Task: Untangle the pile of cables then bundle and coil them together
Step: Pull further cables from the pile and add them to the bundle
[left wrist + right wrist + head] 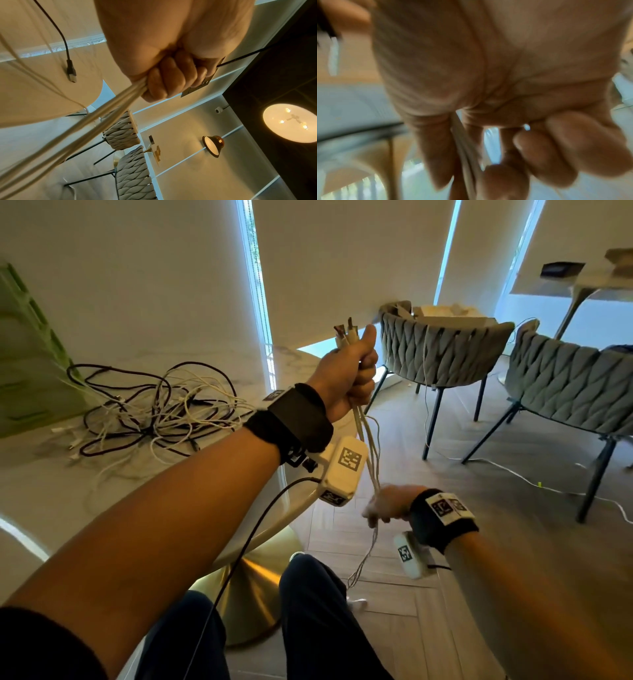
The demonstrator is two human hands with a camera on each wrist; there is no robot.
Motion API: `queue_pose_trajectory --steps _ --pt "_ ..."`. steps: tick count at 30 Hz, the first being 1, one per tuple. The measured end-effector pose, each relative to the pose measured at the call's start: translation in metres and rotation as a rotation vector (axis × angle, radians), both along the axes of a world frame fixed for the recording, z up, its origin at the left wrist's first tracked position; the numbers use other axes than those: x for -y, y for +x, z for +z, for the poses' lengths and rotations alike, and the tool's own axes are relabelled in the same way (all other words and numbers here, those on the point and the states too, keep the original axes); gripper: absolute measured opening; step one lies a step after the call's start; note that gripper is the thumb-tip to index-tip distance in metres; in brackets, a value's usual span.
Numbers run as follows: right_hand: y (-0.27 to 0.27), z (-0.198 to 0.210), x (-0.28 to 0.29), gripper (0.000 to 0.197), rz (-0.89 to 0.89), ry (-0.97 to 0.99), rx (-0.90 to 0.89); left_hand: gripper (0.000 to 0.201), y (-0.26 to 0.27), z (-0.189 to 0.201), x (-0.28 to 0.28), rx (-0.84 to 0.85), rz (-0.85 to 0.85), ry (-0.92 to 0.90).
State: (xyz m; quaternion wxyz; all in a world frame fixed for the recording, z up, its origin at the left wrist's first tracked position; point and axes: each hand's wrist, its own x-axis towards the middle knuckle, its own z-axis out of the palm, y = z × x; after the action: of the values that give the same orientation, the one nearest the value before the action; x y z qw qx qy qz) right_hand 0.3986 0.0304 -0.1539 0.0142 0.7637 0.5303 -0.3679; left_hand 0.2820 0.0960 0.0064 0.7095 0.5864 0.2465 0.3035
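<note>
My left hand (356, 371) is raised past the table's edge and grips a bundle of white cables (368, 440) in a fist, the plug ends (346, 333) sticking out above the thumb. In the left wrist view my left hand (171, 79) has its fingers curled round the white cables (96, 119). The strands hang down to my right hand (385, 506), which is blurred and holds them lower down with curled fingers. In the right wrist view the cables (464, 151) pass between the fingers (544, 151). Their tails (363, 563) dangle toward the floor. A tangled pile of black and white cables (150, 412) lies on the table.
The white marble table (51, 501) has a brass pedestal base (246, 587). A green crate (30, 344) stands at its far left. Two woven grey chairs (442, 344) (575, 385) stand on the wood floor, with a white cord (534, 481) trailing. My knees (308, 594) are below.
</note>
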Motion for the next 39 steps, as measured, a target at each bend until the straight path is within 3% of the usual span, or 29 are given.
queue_pose_trajectory --steps 3,6,14,17,19,22,25,29,31,35,39 --pt "0.024 -0.057 0.010 0.025 -0.135 -0.115 0.044 0.050 -0.003 0.009 -0.002 0.045 -0.020 -0.005" --pt "0.044 -0.097 0.023 0.020 -0.267 -0.098 0.036 0.050 -0.007 0.012 -0.006 0.057 -0.029 0.016" --pt "0.065 -0.144 0.038 0.028 -0.447 -0.142 -0.019 0.050 -0.012 0.015 -0.017 0.112 0.012 0.025" --pt "0.096 -0.181 0.042 0.020 -0.421 -0.173 0.068 0.050 -0.014 0.024 -0.021 0.151 0.035 0.035" --pt "0.114 -0.202 0.044 0.030 -0.366 -0.203 0.114 0.050 -0.017 0.029 -0.024 0.158 0.062 0.052" --pt "0.090 -0.158 0.044 0.050 -0.452 -0.093 -0.072 0.051 -0.017 0.023 -0.027 0.121 0.074 0.064" --pt "0.070 -0.099 0.022 0.049 -0.507 0.133 -0.288 0.052 -0.010 0.005 -0.027 0.063 0.077 0.047" --pt "0.041 -0.022 -0.003 0.067 -0.202 0.265 -0.471 0.050 0.000 -0.011 -0.019 -0.012 0.067 0.036" --pt "0.022 -0.002 -0.014 0.057 -0.097 0.288 -0.438 0.049 0.004 -0.012 -0.016 -0.020 0.062 0.044" --pt "-0.004 -0.013 -0.033 0.021 -0.053 0.227 -0.344 0.043 0.004 -0.008 -0.015 -0.029 0.086 0.044" --pt "0.003 -0.058 -0.031 0.032 -0.434 0.152 -0.494 0.043 -0.006 0.000 -0.015 -0.017 0.061 0.016"
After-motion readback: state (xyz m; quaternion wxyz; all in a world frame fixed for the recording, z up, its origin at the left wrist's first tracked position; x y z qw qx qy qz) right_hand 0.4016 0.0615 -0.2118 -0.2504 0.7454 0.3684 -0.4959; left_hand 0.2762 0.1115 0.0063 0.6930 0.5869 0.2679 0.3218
